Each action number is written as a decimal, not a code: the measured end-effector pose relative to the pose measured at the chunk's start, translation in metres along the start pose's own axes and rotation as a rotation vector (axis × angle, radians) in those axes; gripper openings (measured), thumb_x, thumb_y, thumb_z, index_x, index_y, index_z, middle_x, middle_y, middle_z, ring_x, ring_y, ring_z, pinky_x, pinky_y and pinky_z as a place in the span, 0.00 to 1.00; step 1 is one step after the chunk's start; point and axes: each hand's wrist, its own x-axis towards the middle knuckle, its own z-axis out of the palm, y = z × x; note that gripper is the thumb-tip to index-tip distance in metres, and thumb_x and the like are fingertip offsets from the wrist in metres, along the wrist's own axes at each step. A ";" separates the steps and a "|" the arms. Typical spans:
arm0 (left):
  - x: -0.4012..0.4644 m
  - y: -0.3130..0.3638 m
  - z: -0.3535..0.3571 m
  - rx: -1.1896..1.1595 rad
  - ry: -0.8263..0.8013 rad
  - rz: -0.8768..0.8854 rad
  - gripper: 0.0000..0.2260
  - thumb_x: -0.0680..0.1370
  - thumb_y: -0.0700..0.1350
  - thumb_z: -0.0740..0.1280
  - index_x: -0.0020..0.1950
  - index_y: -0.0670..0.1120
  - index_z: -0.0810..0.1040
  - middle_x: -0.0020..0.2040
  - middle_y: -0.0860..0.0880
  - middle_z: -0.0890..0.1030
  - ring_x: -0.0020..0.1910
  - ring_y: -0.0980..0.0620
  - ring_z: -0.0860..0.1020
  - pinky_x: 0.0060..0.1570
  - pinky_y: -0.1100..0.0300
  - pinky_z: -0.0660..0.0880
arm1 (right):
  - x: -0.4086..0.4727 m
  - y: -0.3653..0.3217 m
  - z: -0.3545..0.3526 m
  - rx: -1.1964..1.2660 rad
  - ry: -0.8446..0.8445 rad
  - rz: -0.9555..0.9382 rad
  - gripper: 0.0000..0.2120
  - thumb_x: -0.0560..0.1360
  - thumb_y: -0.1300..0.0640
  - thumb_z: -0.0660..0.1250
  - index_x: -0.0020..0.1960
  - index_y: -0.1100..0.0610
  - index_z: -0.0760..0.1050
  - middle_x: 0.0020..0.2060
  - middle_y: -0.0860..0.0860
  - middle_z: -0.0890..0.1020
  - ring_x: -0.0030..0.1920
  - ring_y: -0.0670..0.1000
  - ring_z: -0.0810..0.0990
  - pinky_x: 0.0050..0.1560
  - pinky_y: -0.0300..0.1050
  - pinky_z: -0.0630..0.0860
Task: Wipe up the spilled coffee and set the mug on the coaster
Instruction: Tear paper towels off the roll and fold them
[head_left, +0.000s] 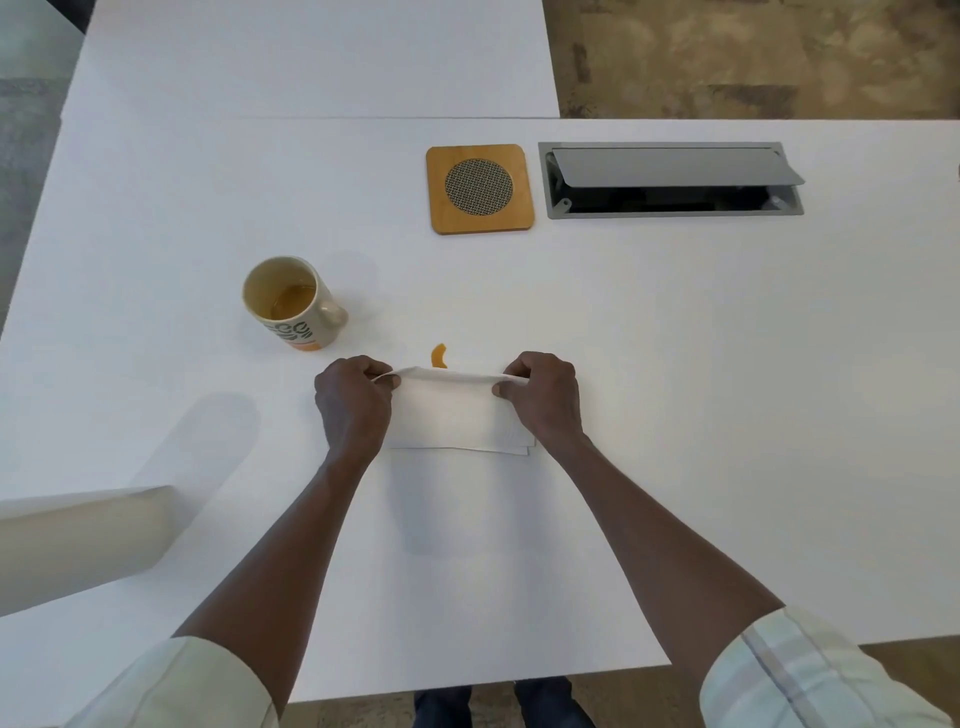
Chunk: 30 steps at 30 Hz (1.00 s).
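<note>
Now your left hand (353, 402) and right hand (543, 397) each pinch a far corner of the paper towel (452, 415), its long axis left-right, just behind the orange spill (439, 355). Mug (291, 304) upright, handle pointing right; its print is unreadable.

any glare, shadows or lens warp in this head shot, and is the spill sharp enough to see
Head view: even, soft light with no hard glare on the table; faint shadows lie beside the mug and under the napkin; wide-angle warp bows the table edges; the orange spill is small but clear.
</note>
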 end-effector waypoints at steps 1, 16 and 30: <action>0.001 0.001 0.001 -0.006 0.004 0.002 0.04 0.73 0.39 0.75 0.47 0.45 0.86 0.46 0.46 0.86 0.50 0.44 0.82 0.57 0.50 0.78 | 0.000 0.000 0.000 0.002 0.009 -0.002 0.07 0.64 0.59 0.76 0.37 0.54 0.78 0.33 0.46 0.81 0.37 0.49 0.79 0.39 0.46 0.75; 0.011 0.018 0.023 -0.124 0.110 0.137 0.11 0.75 0.36 0.73 0.55 0.41 0.79 0.55 0.44 0.79 0.44 0.49 0.82 0.53 0.59 0.76 | -0.007 0.004 0.010 -0.469 0.235 -0.436 0.17 0.66 0.66 0.75 0.52 0.58 0.73 0.45 0.55 0.71 0.43 0.55 0.70 0.37 0.50 0.74; -0.009 -0.027 0.050 0.250 -0.061 0.599 0.18 0.82 0.41 0.63 0.73 0.43 0.74 0.76 0.39 0.68 0.76 0.39 0.63 0.74 0.47 0.65 | -0.019 0.015 0.026 -0.518 0.047 -0.526 0.20 0.72 0.72 0.58 0.63 0.61 0.72 0.53 0.54 0.74 0.48 0.55 0.71 0.41 0.49 0.76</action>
